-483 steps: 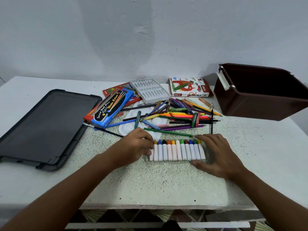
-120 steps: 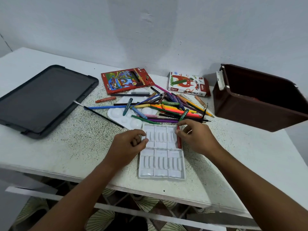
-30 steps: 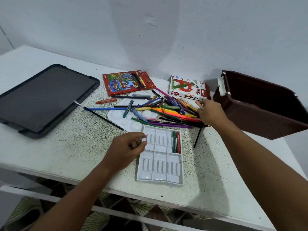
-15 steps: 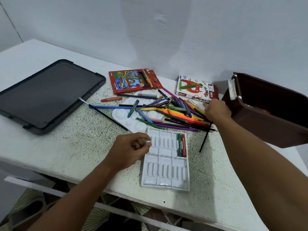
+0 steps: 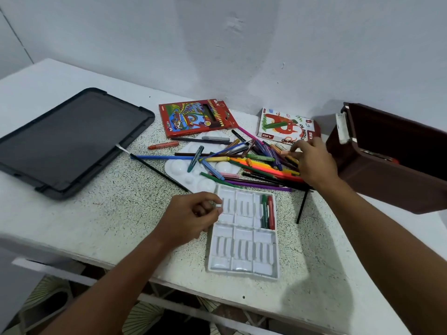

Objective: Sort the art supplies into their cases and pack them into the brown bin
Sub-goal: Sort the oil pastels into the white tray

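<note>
The white crayon tray (image 5: 243, 238) lies near the table's front edge (image 5: 169, 279); the left hand (image 5: 191, 220), fingers curled, pinches its left rim. Farther, the right hand (image 5: 312, 163) pinches a peach crayon (image 5: 286, 153) over the pile of pens (image 5: 256, 165), beside the brown bin (image 5: 387, 180) at the right edge.

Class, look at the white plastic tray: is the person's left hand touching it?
Touching. The head view shows the left hand with its fingertips pressed on the upper left rim of the white tray.
</note>
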`<state>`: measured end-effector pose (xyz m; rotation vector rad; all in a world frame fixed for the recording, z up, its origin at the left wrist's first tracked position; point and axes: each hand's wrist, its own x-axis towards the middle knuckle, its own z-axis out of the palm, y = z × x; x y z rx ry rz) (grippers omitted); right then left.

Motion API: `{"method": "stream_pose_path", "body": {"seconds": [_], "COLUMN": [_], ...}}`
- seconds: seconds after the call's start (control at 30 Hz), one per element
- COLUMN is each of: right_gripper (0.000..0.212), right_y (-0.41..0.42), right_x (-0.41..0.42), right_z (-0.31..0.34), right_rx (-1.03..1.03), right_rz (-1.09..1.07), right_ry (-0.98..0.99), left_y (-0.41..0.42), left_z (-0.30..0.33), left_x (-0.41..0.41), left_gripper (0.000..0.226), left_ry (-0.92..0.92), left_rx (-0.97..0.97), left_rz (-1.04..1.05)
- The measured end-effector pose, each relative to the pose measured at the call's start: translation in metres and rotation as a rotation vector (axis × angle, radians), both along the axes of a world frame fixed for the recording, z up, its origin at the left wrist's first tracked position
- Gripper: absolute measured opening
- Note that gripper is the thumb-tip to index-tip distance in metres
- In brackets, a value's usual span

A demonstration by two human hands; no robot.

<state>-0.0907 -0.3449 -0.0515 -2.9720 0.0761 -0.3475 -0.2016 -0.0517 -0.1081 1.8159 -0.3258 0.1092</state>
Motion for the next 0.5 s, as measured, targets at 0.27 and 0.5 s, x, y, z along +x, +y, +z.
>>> {"method": "stream_pose_path", "body": {"seconds": [0.27,0.5], "right_gripper": [0.033,0.044], "right_y": [0.026,0.033], "right_x": [-0.074,-0.091], "right_z": [0.000,0.002], "right_rx": [-0.012,-0.156], "right_rz": [0.708,0.857], "right_ry": [0.194,0.132], "left_y": [0.001,0.000], "left_z": [0.002,0.002], "left_x": [0.000,-0.002], "left_gripper": [0.014,0.014], "left_ry": [0.022,0.030], "left_rx": [-0.001,0.009], "left_rz": [-0.021,-0.019]}}
